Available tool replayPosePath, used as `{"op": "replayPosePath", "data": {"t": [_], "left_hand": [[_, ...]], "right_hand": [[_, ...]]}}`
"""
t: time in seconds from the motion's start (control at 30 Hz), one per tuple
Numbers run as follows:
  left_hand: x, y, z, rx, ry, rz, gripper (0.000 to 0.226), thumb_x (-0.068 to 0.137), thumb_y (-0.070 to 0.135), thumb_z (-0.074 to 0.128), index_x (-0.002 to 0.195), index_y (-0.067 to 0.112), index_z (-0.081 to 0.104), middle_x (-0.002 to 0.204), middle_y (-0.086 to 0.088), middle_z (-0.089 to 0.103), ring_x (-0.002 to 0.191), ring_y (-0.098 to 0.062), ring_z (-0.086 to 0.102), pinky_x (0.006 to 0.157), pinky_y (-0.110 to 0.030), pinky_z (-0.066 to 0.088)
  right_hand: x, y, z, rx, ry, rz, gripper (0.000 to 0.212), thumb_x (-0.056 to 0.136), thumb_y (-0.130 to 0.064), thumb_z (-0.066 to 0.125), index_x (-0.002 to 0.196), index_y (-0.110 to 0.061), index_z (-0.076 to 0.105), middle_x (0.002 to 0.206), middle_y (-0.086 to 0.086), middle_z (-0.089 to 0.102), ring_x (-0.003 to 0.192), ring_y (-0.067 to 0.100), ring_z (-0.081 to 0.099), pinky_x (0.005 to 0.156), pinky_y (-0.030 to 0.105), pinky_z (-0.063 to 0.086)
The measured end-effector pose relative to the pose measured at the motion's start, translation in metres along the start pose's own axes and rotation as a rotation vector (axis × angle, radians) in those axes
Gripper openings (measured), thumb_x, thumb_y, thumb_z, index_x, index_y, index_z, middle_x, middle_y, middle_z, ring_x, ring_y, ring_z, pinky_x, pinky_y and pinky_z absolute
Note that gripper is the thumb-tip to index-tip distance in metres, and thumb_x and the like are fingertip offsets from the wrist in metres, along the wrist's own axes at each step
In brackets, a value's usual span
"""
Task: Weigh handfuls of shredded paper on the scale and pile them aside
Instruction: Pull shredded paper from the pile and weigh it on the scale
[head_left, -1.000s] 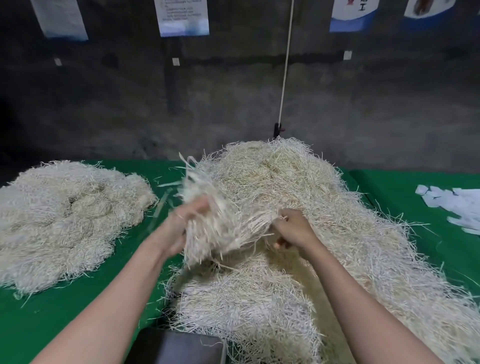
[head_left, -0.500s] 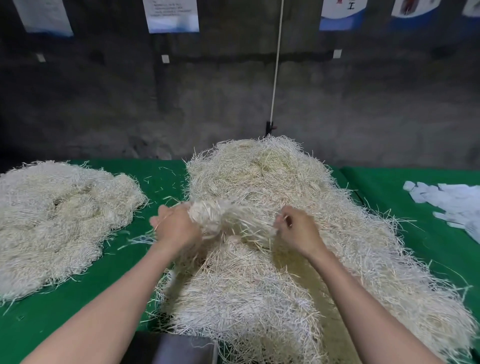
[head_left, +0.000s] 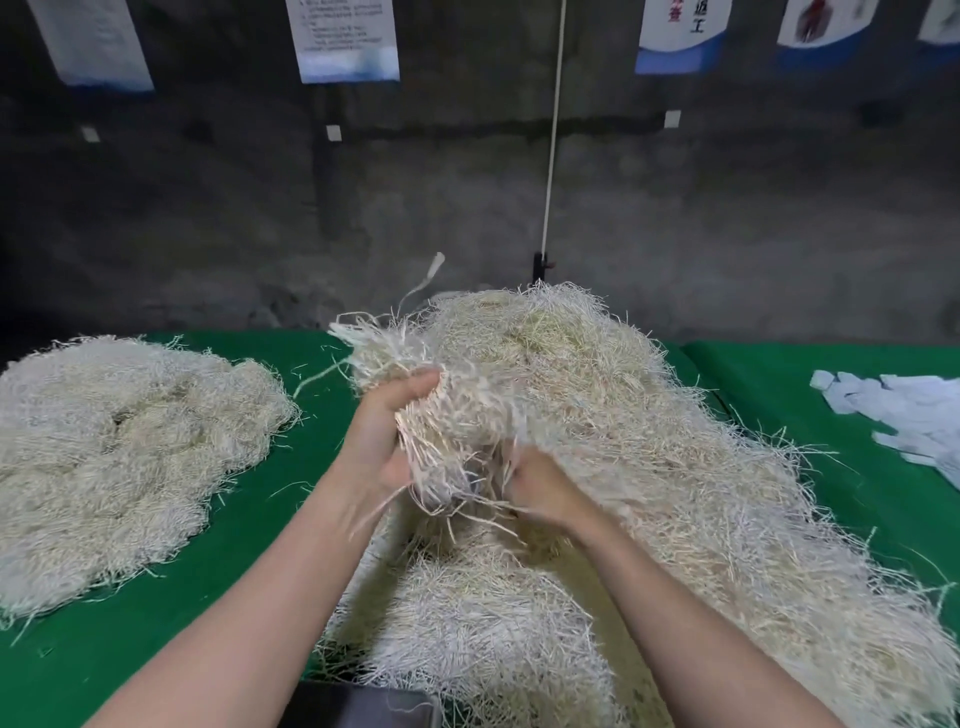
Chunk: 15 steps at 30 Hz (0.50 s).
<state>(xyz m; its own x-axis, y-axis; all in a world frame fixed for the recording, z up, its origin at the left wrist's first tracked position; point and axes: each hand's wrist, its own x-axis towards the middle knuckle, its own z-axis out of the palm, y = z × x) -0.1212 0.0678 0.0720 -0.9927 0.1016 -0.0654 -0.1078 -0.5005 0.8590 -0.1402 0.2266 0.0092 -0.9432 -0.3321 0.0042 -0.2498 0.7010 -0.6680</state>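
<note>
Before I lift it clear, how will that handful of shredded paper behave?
Likely floppy: strands of the handful droop between left hand and right hand. Probably sheds; stray strips lie on the green cloth. May drag tangled strands from the big pile.

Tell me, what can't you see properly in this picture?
All in the head view:
- Dark box: cut off by the bottom edge; can't tell if it's the scale.
- Right hand: fingertips buried in the handful of shredded paper.
- Posters: writing too small, tops cut off.
- White paper pieces: cut off by the right edge.
</note>
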Motion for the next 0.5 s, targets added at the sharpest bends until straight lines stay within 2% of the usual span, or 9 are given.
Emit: {"op": "replayPosePath", "data": {"t": [0.03,0.07,0.13,0.17,0.23,0.3,0.4,0.5], "left_hand": [[-0.001,0.001,-0.002,-0.115,-0.020,-0.013,0.028,0.071,0.011,0.060,0.097,0.004,0.057,0.087,-0.014,0.070,0.082,-0.031,0.069,0.069,-0.046,0.057],[-0.002,0.001,-0.005,-0.168,-0.002,-0.003,0.025,0.072,0.010,0.059,0.096,0.004,0.056,0.080,-0.015,0.071,0.073,-0.030,0.070,0.060,-0.043,0.058],[-0.005,-0.003,-0.011,-0.179,0.088,0.020,0.015,0.077,0.007,0.058,0.092,0.008,0.055,0.071,-0.012,0.072,0.064,-0.028,0.070,0.051,-0.038,0.057],[-0.006,-0.006,-0.013,-0.177,0.115,0.035,0.008,0.082,0.007,0.056,0.090,0.008,0.056,0.068,-0.011,0.071,0.060,-0.026,0.069,0.047,-0.036,0.056],[-0.006,-0.011,-0.018,-0.185,0.158,0.065,0.006,0.089,0.007,0.050,0.089,0.007,0.056,0.062,-0.008,0.070,0.053,-0.023,0.068,0.040,-0.032,0.052],[-0.005,-0.008,-0.023,-0.207,0.196,0.089,0.007,0.091,0.008,0.049,0.091,0.009,0.055,0.059,-0.007,0.069,0.052,-0.021,0.068,0.039,-0.033,0.052],[-0.003,0.005,-0.030,-0.241,0.185,0.127,0.006,0.089,0.009,0.051,0.090,0.011,0.057,0.066,-0.008,0.071,0.060,-0.024,0.070,0.048,-0.039,0.056],[-0.003,0.016,-0.035,-0.109,0.228,0.178,0.006,0.086,0.013,0.058,0.090,0.016,0.056,0.065,0.003,0.072,0.057,-0.011,0.069,0.043,-0.027,0.054]], "right_hand": [[-0.003,0.013,0.013,-0.026,-0.049,0.047,0.031,0.103,-0.033,0.033,0.125,-0.021,0.052,0.100,0.005,0.065,0.089,0.017,0.064,0.089,0.034,0.051],[-0.009,0.029,0.022,0.013,-0.054,0.099,0.031,0.101,-0.040,0.032,0.118,-0.027,0.055,0.101,0.002,0.065,0.085,0.012,0.064,0.088,0.032,0.050],[-0.019,0.060,0.030,0.223,-0.017,0.218,0.019,0.099,-0.037,0.040,0.097,-0.029,0.057,0.098,-0.003,0.064,0.060,0.005,0.055,0.066,0.028,0.052],[-0.024,0.074,0.029,0.335,-0.008,0.284,0.014,0.098,-0.029,0.046,0.099,-0.023,0.058,0.102,-0.003,0.064,0.055,0.007,0.050,0.054,0.026,0.046],[-0.031,0.092,0.022,0.461,0.007,0.362,0.017,0.094,-0.017,0.052,0.109,-0.015,0.059,0.095,0.001,0.065,0.052,0.011,0.045,0.049,0.027,0.035],[-0.037,0.097,0.015,0.451,0.042,0.389,0.022,0.091,-0.013,0.055,0.112,-0.015,0.059,0.087,0.007,0.066,0.055,0.014,0.045,0.051,0.031,0.034],[-0.041,0.099,0.007,0.370,0.068,0.445,0.032,0.093,-0.020,0.055,0.124,-0.023,0.053,0.105,0.015,0.065,0.061,0.017,0.050,0.055,0.032,0.040],[-0.043,0.081,-0.005,0.118,-0.001,0.371,0.042,0.094,-0.022,0.052,0.136,-0.026,0.046,0.112,0.007,0.064,0.072,0.011,0.063,0.065,0.025,0.048]]}}
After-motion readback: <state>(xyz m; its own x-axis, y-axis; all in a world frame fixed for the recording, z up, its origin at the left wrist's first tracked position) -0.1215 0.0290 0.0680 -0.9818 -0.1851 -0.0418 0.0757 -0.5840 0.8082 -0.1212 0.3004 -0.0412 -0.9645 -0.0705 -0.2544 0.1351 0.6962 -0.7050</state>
